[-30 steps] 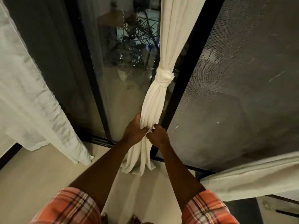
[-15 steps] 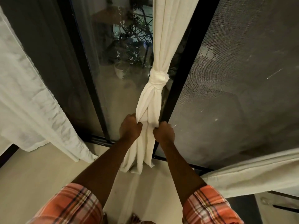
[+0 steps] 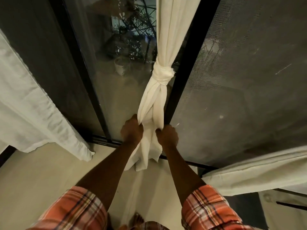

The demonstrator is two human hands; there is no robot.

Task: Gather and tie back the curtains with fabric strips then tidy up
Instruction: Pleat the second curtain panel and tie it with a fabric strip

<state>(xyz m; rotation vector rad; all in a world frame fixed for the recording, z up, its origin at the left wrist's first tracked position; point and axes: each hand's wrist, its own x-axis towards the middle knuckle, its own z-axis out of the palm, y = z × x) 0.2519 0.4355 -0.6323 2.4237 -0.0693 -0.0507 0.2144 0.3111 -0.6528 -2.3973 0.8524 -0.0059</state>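
A cream curtain hangs in front of the glass door, gathered into a bundle. A fabric strip of the same cream cloth is knotted around it at mid-height. Below the knot the cloth falls in folds to the floor. My left hand grips the left fold and my right hand grips the right fold, a little apart, both well below the knot. The curtain's hem rests on the floor between my forearms.
A second white curtain hangs loose at the left, its corner near the floor. Another pale curtain stretches across the lower right. Black door frames flank the glass; a mesh screen fills the right side.
My hands have moved slightly apart on the folds below the knot, spreading the lower cloth. The view has shifted a little closer to the curtain.
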